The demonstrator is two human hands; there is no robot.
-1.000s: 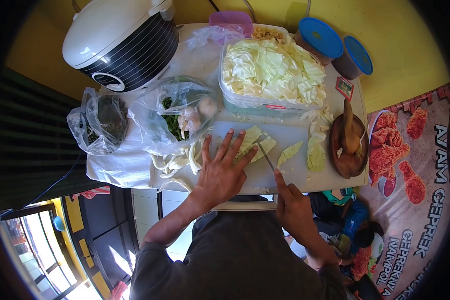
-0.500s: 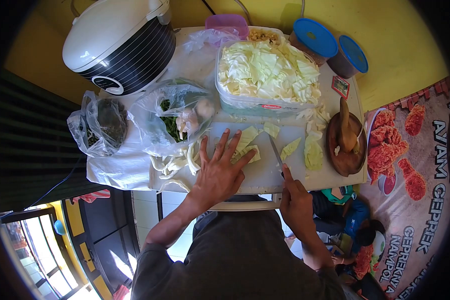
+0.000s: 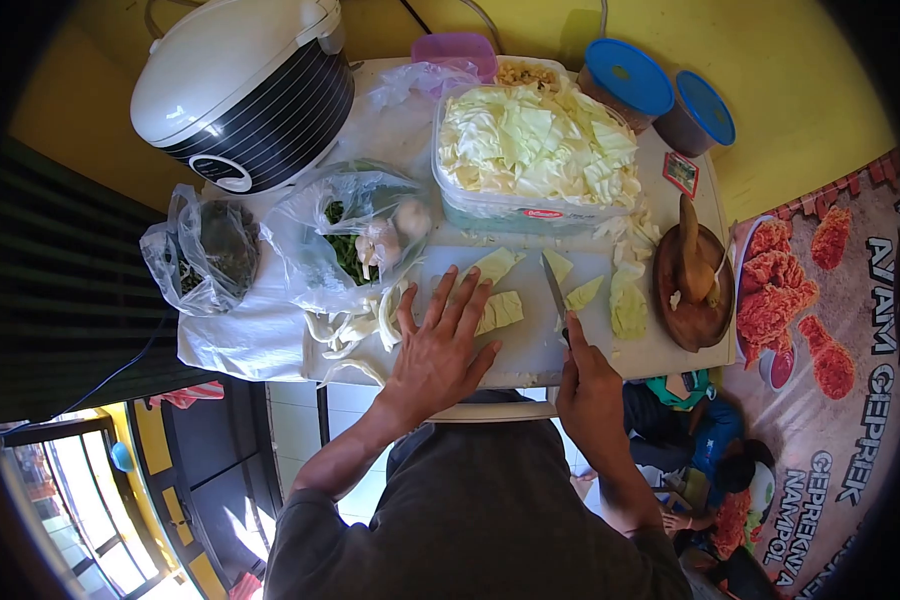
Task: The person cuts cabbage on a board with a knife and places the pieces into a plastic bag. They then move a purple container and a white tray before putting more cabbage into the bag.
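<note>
My right hand (image 3: pixel 588 378) is wrapped round the handle of a knife (image 3: pixel 553 285), whose blade points away from me over the cutting board (image 3: pixel 530 345). Cut cabbage pieces (image 3: pixel 500 312) lie on the board on both sides of the blade. My left hand (image 3: pixel 440 345) rests with fingers spread at the left of the board, its fingertips beside the cabbage. Pale cabbage strips (image 3: pixel 345 335) lie to the left of that hand. Behind the board stands a clear plastic tub (image 3: pixel 530 215) heaped with chopped cabbage (image 3: pixel 540 140).
Left of the board sit a plastic bag with garlic and greens (image 3: pixel 350 235), a second bag (image 3: pixel 205 255) and a rice cooker (image 3: pixel 240 100). On the right is a mortar with a pestle (image 3: pixel 692 290). Blue-lidded containers (image 3: pixel 630 78) stand behind. A person (image 3: pixel 715 450) sits at lower right.
My left thumb has drawn back from the cabbage, and the hand has shifted slightly toward me. The knife has moved slightly; cabbage pieces beside it lie a little differently.
</note>
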